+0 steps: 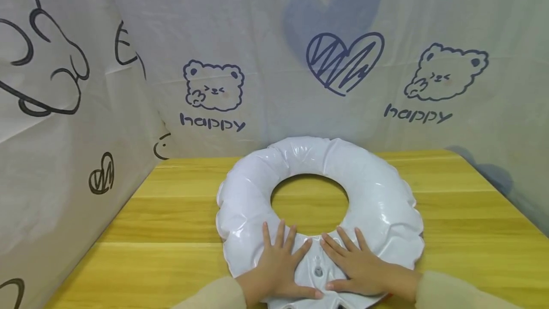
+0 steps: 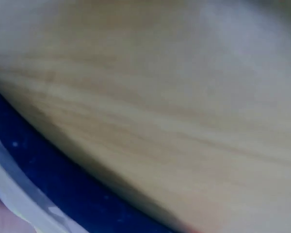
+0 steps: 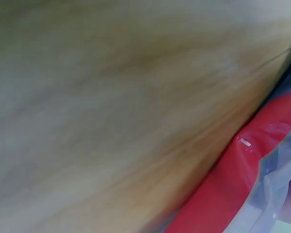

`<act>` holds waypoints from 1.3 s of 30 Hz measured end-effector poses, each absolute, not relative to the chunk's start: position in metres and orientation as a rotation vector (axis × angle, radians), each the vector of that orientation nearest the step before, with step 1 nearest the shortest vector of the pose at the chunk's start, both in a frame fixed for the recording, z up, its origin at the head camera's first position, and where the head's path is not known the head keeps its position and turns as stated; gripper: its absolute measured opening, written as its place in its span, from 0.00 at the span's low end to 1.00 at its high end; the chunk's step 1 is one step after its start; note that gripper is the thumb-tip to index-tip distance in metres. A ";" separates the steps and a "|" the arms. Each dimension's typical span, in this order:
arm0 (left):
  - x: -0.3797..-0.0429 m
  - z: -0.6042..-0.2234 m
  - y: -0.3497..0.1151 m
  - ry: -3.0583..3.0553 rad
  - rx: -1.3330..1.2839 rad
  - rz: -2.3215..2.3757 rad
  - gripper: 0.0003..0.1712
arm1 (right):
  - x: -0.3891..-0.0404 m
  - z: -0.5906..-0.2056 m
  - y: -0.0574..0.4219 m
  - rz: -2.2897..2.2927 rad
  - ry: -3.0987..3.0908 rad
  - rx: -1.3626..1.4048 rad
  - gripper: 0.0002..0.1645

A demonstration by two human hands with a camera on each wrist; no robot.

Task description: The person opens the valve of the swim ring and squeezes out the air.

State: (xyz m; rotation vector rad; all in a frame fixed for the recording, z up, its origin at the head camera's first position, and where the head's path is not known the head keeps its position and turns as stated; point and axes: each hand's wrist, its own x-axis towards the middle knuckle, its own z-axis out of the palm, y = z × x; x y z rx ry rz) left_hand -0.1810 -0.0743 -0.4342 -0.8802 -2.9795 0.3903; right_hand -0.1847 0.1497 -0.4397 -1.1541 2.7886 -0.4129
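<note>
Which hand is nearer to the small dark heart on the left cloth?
The left hand. It lies on the white inflatable ring, to the right of the heart; the right hand lies farther right on the same ring.

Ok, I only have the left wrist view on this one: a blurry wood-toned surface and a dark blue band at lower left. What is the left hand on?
Observer: The head view shows the left hand spread on the near part of a white inflated ring.
Operator: And the right hand, is it off somewhere else?
Observer: No, the right hand lies on the same ring, its thumb tip close to the other thumb's.
Operator: I get blue at my edge. Is there another colour on the other side?
Observer: Yes, the right wrist view has a shiny red section at its lower right.
</note>
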 end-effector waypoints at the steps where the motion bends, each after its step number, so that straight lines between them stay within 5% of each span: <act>1: -0.181 -0.434 -0.074 -2.987 -0.867 0.392 0.58 | -0.186 -0.440 0.150 -0.412 2.783 -1.163 0.52; 17: -0.165 -0.407 -0.058 -3.236 -0.860 0.023 0.51 | -0.217 -0.436 0.188 0.133 3.023 -1.788 0.48; 39: -0.157 -0.401 -0.035 -3.175 -0.937 0.092 0.49 | -0.244 -0.431 0.230 -0.027 3.146 -1.421 0.48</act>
